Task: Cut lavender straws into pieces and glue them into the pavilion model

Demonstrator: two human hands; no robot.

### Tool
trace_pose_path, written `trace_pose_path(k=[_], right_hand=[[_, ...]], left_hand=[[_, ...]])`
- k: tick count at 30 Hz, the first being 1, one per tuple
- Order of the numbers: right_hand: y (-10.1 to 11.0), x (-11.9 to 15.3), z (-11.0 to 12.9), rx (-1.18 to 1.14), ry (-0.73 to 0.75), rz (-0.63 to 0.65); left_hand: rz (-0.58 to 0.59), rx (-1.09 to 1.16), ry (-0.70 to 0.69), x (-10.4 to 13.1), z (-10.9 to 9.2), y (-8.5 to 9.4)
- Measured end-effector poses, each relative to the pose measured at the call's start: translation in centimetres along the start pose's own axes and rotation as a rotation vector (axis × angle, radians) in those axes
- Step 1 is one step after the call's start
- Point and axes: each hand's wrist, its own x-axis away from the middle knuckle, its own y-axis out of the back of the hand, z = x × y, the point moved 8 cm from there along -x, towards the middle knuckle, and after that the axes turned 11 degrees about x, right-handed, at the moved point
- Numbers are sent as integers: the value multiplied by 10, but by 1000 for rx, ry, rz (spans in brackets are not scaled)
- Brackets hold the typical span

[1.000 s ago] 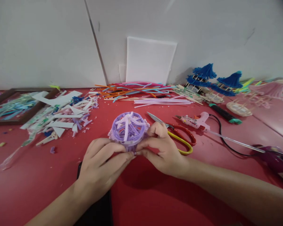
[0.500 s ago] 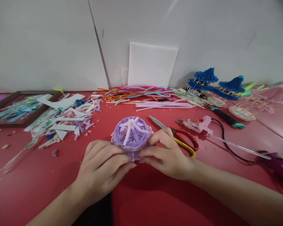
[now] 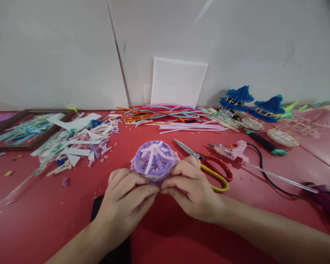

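Note:
A round purple craft piece (image 3: 154,160), built of fuzzy strips with lighter lilac spokes across its top, is held between both hands over the red table. My left hand (image 3: 126,203) grips its lower left side, fingers bent and pressed together. On the lower right, my right hand (image 3: 194,189) pinches its edge with thumb and fingers. The fingertips of both hands nearly meet below the piece, and its underside is largely hidden. Scissors (image 3: 218,172) with red and yellow handles lie right behind my right hand.
A pink glue gun (image 3: 232,151) with its cord lies at right, near a black-green tool (image 3: 265,142). Blue-roofed models (image 3: 239,96) stand behind. Colored strips (image 3: 165,113) lie along the wall; scraps (image 3: 82,141) and a brown frame (image 3: 30,147) are left. A dark flat object (image 3: 121,249) lies below.
The view has shifted slightly, so the table stuff appears lower. My left hand has moved inward and its fingertips are now nearer my right hand's, under the purple piece.

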Motion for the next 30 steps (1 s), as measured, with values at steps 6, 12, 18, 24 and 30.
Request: trace_pose_path(k=[6, 12, 18, 24, 30], right_hand=[[-2, -2, -2, -86, -14, 48], [1, 0, -5, -18, 140, 31], [0, 0, -7, -122, 94, -6], [-3, 5, -14, -89, -145, -19], [-7, 6, -13, -76, -137, 29]], left_hand=[[-1, -9, 30, -4, -3, 0], [21, 26, 36, -5, -2, 1], [-36, -36, 13, -1, 1, 3], [-95, -33, 95, 1, 6, 5], [-85, -24, 182, 5, 11, 2]])
